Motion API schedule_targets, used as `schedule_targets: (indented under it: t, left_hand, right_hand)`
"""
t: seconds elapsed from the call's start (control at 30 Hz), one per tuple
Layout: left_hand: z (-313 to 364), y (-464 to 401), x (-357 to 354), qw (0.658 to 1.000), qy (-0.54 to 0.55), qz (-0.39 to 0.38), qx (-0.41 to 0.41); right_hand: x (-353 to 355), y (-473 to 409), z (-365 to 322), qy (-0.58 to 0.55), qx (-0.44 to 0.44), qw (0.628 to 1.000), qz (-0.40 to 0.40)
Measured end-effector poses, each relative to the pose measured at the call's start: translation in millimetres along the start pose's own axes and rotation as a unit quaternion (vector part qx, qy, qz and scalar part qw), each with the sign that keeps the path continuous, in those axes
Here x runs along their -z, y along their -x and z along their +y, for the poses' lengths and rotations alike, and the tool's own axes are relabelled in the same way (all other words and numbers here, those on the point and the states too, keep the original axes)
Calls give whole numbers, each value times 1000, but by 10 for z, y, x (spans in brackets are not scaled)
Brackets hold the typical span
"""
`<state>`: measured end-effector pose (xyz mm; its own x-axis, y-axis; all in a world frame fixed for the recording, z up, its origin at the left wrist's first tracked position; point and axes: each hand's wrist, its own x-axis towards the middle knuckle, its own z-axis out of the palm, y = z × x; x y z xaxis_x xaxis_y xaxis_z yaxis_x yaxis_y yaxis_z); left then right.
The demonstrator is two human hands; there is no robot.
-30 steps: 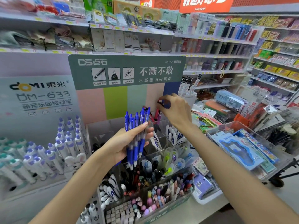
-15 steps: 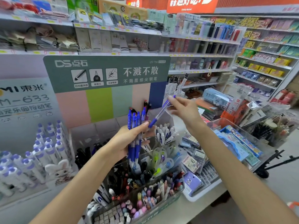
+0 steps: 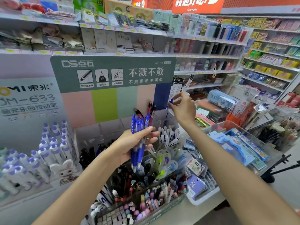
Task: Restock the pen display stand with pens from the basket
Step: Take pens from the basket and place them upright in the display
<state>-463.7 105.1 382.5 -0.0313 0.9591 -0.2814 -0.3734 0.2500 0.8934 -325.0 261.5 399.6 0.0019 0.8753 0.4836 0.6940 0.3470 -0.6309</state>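
Note:
My left hand [image 3: 138, 143] grips a bunch of blue click pens [image 3: 138, 137], tips down, in front of the clear tiered pen display stand [image 3: 113, 127]. My right hand [image 3: 183, 108] is raised at the stand's back right corner and pinches a single blue pen [image 3: 169, 104] by its top, upright beside the dark blue stripe of the backboard. A few red and black pens [image 3: 150, 109] stand in the back right compartment just left of that pen. White-capped pens [image 3: 168, 135] fill a compartment below my right hand. No basket is visible.
A green backboard sign [image 3: 113, 73] tops the stand. White and purple pens [image 3: 48, 146] fill a display at left. Lower compartments [image 3: 146, 192] hold mixed pens and erasers. A clear bin of packaged stationery [image 3: 240, 143] sits to the right, with store shelves behind.
My right hand took one blue pen from the bunch and carried it up and right, turning it from slanted to upright at the stand's back right corner. The left hand kept still.

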Motion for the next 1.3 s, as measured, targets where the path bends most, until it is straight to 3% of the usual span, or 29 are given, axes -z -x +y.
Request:
schedule_targets:
  t: [0.2,0.37,0.43,0.53,0.6,0.8,0.9,0.97,1.0,1.13,1.3]
  left_hand:
    - [46,23,28,1000,2,-10,-5]
    - [48,7,58,1000,-2,-10,-9]
    - [43,-10,40,1000,-10,-13,-6]
    - [20,-39,-39,999,-24,-21,1]
    - [-4,-52,-99,999,-32,-32,3]
    - [-34,-109,-158,999,-21,-30,-23]
    - [-12,-88,-98,999,-6,-13,-33]
    - [0,-64,-37,999,-6,-11,-31]
    - [5,-60,-17,1000,-4,-11,-28]
    - [7,-50,4,1000,-6,-8,-17]
    - [15,-29,19,1000,-12,-13,-4]
  right_hand:
    - [-62,-14,23,52,-3,998,-20]
    - [138,135,-14,-44,-22,999,-6]
    - [272,270,-112,-111,-52,987,-105]
    - [455,473,-269,-148,-90,926,-336]
    - [485,515,-287,-156,-66,916,-364]
    - [509,431,-233,-261,-110,903,-323]
    - [522,248,-158,-327,-130,928,-124]
    - [478,116,-88,-273,-93,957,12]
    - [437,69,-66,-241,-72,967,37]
    - [205,21,-90,-124,3,992,-33]
    - [-19,46,-91,-8,47,998,-44]
